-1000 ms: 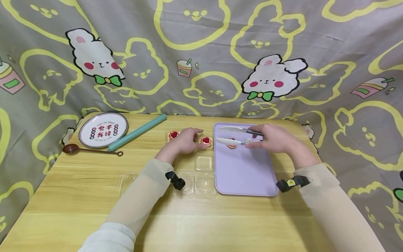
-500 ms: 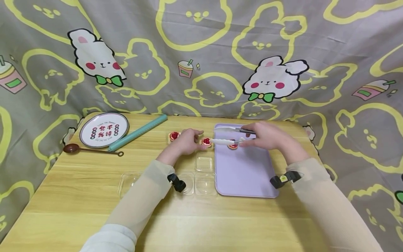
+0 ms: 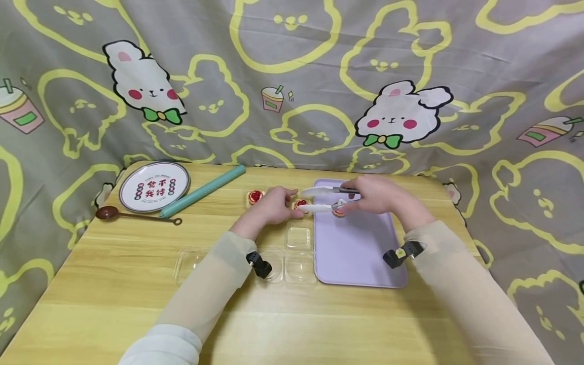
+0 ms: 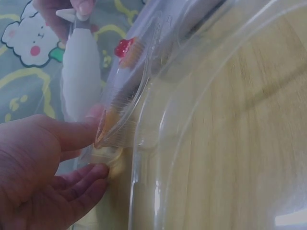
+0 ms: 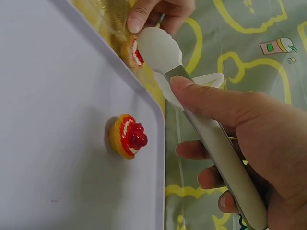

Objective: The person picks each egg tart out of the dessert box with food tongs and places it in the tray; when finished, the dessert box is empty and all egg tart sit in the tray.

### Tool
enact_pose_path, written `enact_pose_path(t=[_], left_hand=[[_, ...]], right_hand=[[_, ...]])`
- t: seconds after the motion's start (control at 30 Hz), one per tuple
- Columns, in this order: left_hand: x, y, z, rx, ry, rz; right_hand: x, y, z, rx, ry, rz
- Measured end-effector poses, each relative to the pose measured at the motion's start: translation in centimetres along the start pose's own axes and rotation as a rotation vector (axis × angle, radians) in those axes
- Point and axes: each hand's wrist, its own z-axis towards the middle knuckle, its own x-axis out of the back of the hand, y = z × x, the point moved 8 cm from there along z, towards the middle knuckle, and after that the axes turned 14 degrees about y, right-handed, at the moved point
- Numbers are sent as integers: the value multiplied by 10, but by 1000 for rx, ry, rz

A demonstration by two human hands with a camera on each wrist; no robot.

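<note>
My right hand point(image 3: 374, 195) grips a pair of tongs point(image 5: 216, 148) with white tips and a grey handle. Their spread tips reach over a small red-topped tart point(image 3: 300, 203) in a clear plastic box point(image 4: 122, 132). The left hand point(image 3: 274, 205) holds that box at its edge, thumb on the near side by the tart. Beyond the left hand, a second tart point(image 3: 254, 196) sits in another part of the clear packaging. A third tart point(image 5: 127, 136) lies on the lilac tray point(image 3: 360, 258), below the tongs.
Clear plastic compartments point(image 3: 301, 266) extend toward me, left of the tray, partly behind the left forearm. On the left are a round white plate point(image 3: 155, 175), a teal rod point(image 3: 205, 190) and a brown long-handled spoon point(image 3: 107, 213). A patterned curtain point(image 3: 315, 66) hangs behind the table.
The right hand has carried the tongs left, from above the tray to over the tart by the left hand. The left hand has stayed in place at the box.
</note>
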Motion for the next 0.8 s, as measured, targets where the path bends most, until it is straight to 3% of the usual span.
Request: enact_pose_path(t=[0.47, 0.8], left_hand=[[1, -1, -1, 17, -9, -6], [1, -2, 0, 5, -11, -26]], right_hand=[[-4, -21, 19, 49, -68, -172], [-7, -29, 21, 101, -57, -247]])
